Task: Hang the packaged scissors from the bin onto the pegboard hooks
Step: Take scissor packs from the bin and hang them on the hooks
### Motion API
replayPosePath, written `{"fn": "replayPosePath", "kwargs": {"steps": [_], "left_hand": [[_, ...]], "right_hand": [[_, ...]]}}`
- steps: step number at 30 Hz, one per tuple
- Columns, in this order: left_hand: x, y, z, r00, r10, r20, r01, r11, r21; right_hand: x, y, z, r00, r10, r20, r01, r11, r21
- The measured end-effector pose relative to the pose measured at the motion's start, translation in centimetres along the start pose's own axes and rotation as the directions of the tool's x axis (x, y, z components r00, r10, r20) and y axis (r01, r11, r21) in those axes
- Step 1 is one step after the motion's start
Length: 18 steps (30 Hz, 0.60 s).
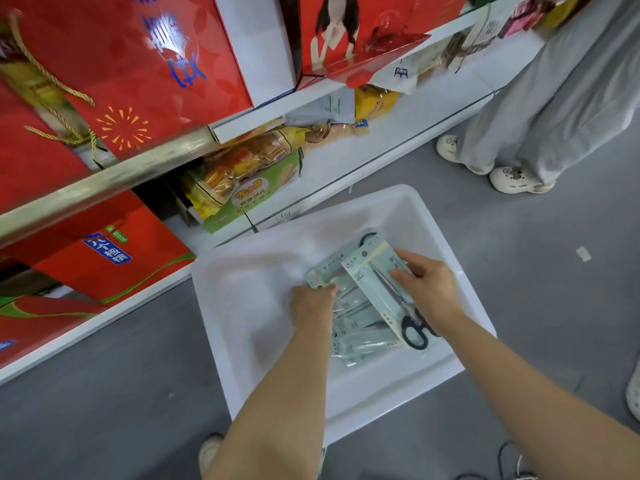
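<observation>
A white plastic bin [263,306] stands on the grey floor below me. Inside it, toward the right, lies a loose pile of several pale green scissors packages [360,327]. The top package [375,289] shows black-handled scissors. My left hand [311,303] pinches the upper corner of a package at the pile's left edge. My right hand [427,285] rests on the top package with its fingers curled around the pack's right side. No pegboard or hooks are in view.
Store shelves [346,168] run along the left and top with red gift boxes [104,258] and snack bags [242,181]. Another person's legs and white clogs [519,178] stand at upper right. My own shoes show at the bottom edge.
</observation>
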State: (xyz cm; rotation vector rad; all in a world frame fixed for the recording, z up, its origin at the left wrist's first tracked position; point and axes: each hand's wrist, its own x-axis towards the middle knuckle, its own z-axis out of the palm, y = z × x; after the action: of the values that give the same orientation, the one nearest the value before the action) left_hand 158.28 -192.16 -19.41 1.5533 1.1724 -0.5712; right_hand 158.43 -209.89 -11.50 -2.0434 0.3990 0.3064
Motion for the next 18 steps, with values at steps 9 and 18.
{"fn": "replayPosePath", "kwargs": {"steps": [9,18], "left_hand": [[0.4,0.6,-3.4,0.994,0.057,-0.094,-0.076,0.976,-0.205],[-3.4,1.2,-11.5,0.96,0.205,-0.19,-0.27,0.86,-0.434]], "right_hand": [[-0.3,-0.4,1.8,1.0,0.019,0.018,-0.02,0.996,0.082],[-1.3,-6.5,4.2,1.0,-0.013,0.029,0.008,0.984,0.18]]}}
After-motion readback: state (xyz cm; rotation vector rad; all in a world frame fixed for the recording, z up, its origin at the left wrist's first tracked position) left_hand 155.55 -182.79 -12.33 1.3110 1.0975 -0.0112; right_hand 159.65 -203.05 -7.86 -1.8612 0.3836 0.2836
